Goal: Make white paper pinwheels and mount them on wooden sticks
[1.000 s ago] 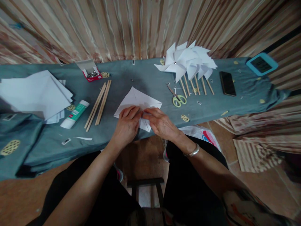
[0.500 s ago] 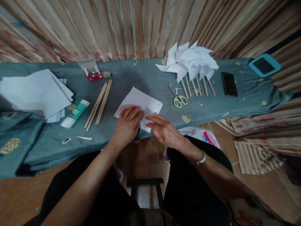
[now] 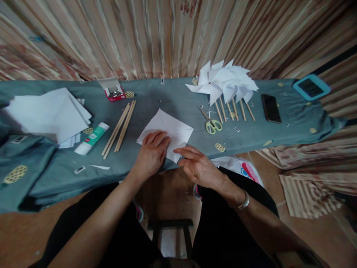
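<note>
A square white sheet of paper (image 3: 178,128) with cut or crease lines toward its middle lies on the cloth in front of me, one corner pointing at me. My left hand (image 3: 153,150) rests on its near left part, fingers laid on the paper and pressing it down. At the near right edge, by the corner facing me, is my right hand (image 3: 199,165). Its index finger stretches onto the paper while the other fingers bend underneath; the thumb is hidden.
Left: white sheets (image 3: 47,115), glue stick (image 3: 92,138), wooden sticks (image 3: 119,128), open box of metal pins (image 3: 114,93). Right: green-handled scissors (image 3: 213,125), several paper pinwheels (image 3: 223,82) on sticks, phone (image 3: 271,108), blue-framed digital timer (image 3: 311,87). A patterned cloth (image 3: 173,95) covers the table before a curtain (image 3: 156,37).
The camera view has tipped slightly, so everything on the table sits lower. My left hand stays on the paper; the right has hardly shifted along the near right edge.
</note>
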{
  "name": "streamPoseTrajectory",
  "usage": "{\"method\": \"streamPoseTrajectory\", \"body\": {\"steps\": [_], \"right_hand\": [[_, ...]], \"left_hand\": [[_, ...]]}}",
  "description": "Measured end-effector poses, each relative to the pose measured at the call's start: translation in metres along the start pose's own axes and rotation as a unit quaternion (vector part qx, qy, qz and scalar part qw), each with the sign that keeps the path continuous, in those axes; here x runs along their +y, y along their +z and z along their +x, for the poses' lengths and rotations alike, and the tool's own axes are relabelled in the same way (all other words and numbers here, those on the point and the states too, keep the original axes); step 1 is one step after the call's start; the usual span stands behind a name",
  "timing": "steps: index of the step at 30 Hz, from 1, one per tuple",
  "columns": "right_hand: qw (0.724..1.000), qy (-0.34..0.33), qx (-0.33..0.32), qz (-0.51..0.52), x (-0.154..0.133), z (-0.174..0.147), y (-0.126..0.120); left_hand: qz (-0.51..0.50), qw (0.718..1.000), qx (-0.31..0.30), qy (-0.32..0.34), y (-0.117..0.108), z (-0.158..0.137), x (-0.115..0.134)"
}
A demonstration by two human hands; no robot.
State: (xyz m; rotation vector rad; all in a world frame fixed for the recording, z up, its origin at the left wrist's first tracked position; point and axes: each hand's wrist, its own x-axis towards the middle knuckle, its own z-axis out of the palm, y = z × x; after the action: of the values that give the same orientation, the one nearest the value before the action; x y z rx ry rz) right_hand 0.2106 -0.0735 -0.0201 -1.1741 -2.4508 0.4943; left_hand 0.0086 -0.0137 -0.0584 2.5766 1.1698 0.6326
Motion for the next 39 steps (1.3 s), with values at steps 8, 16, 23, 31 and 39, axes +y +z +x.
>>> {"method": "streamPoseTrajectory", "body": {"steps": [8,16,23,31,39], "right_hand": [[0.989,0.068,0.128,0.021,0.015,0.009,-0.005],[0.976,0.087,0.198,0.020,0.026,0.031,0.006],[0.973,0.091,0.208,0.039,0.026,0.049,0.016],[0.953,0.148,0.235,0.123,0.013,0.067,0.016],[0.964,0.144,0.177,0.135,-0.009,0.089,0.016]], "left_hand": [[0.011,1.000,0.003,0.003,-0.001,-0.002,0.000],[-0.022,0.999,0.047,-0.015,0.001,-0.005,0.002],[-0.043,0.998,0.026,-0.028,-0.006,-0.008,0.007],[-0.091,0.993,0.057,-0.037,-0.013,-0.016,0.011],[-0.094,0.976,0.167,-0.099,-0.047,-0.032,-0.026]]}}
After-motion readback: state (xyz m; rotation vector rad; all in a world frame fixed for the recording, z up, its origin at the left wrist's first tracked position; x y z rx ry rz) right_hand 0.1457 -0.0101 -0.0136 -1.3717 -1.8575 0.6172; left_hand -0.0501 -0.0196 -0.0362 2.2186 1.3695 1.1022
